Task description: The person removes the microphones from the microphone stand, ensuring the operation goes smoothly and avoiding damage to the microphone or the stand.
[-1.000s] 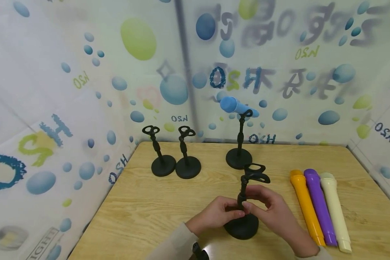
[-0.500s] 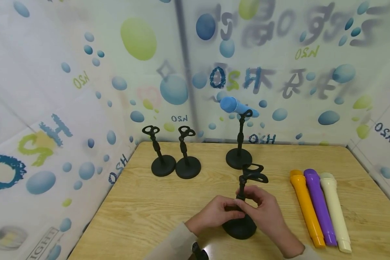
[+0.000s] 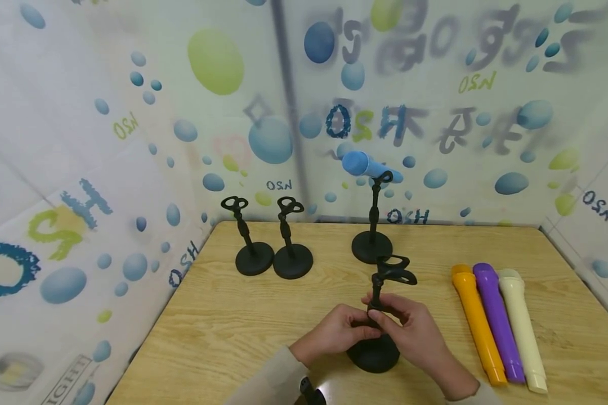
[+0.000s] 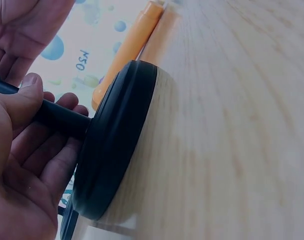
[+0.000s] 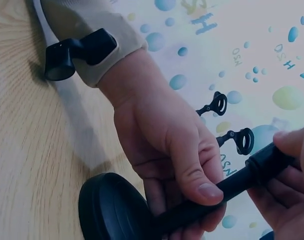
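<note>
A black tabletop microphone stand (image 3: 374, 357) is upright near the front of the table, its round base down and its clip (image 3: 397, 274) at the top. My left hand (image 3: 329, 336) grips the lower pole just above the base, thumb and fingers around it. Higher up, my right hand (image 3: 419, 332) pinches the collar of the same pole between thumb and fingers. In the left wrist view the base (image 4: 119, 142) is at the tabletop. The right wrist view shows the collar (image 5: 266, 162) in the right fingers and the left thumb lying along the pole.
Behind it, another stand (image 3: 372, 247) carries a blue microphone (image 3: 367, 165). Two bare stands (image 3: 254, 259) (image 3: 293, 261) are at the back left. Orange (image 3: 478, 326), purple (image 3: 499, 323) and cream (image 3: 524, 332) microphones lie side by side at the right. Printed curtains border the table.
The right hand and the gripped stand have shifted slightly left since a second ago. Over the last half second both hands have stayed nearly still on the pole.
</note>
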`<action>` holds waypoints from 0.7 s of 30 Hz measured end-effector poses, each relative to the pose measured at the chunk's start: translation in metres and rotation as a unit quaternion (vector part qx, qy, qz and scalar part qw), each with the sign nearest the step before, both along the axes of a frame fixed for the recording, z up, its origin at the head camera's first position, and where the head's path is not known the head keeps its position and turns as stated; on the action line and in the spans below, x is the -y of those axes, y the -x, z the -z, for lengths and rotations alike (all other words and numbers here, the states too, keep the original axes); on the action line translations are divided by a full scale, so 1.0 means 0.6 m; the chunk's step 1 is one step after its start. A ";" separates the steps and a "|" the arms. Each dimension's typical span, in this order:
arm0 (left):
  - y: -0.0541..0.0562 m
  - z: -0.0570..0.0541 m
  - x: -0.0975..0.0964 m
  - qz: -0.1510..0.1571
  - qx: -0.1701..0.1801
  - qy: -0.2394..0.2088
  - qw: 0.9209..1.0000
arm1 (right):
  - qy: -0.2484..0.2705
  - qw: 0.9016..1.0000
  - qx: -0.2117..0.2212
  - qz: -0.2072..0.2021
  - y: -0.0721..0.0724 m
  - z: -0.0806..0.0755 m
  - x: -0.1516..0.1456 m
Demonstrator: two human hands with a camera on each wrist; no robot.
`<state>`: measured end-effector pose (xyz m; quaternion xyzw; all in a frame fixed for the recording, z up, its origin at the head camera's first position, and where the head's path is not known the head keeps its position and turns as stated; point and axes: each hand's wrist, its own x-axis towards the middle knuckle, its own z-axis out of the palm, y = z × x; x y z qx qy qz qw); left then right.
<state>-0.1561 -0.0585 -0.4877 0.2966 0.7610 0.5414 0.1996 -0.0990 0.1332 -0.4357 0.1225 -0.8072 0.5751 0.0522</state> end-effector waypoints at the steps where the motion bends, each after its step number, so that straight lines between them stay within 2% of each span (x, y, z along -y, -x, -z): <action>1: 0.000 0.000 0.000 -0.002 -0.001 0.002 1.000 | -0.001 1.000 -0.005 -0.013 0.000 0.001 -0.001; 3: 0.000 0.000 0.001 -0.004 -0.003 0.003 1.000 | -0.002 0.999 -0.019 -0.035 0.001 0.004 -0.003; 6: 0.000 0.000 0.003 0.000 -0.004 -0.001 1.000 | -0.001 0.999 -0.027 -0.041 0.000 0.004 -0.003; 12: 0.000 0.001 0.007 0.007 0.000 -0.006 1.000 | -0.003 0.999 0.011 0.034 -0.001 -0.001 0.007; 15: -0.001 0.002 0.007 0.006 0.006 -0.008 1.000 | -0.006 0.998 0.011 0.067 -0.001 0.001 0.011; 19: -0.001 0.002 0.006 0.006 0.012 -0.011 1.000 | -0.002 0.997 0.002 0.078 -0.004 0.002 0.012; 21: -0.001 0.002 0.006 0.005 0.011 -0.013 1.000 | -0.002 0.997 0.013 0.078 -0.005 0.000 0.010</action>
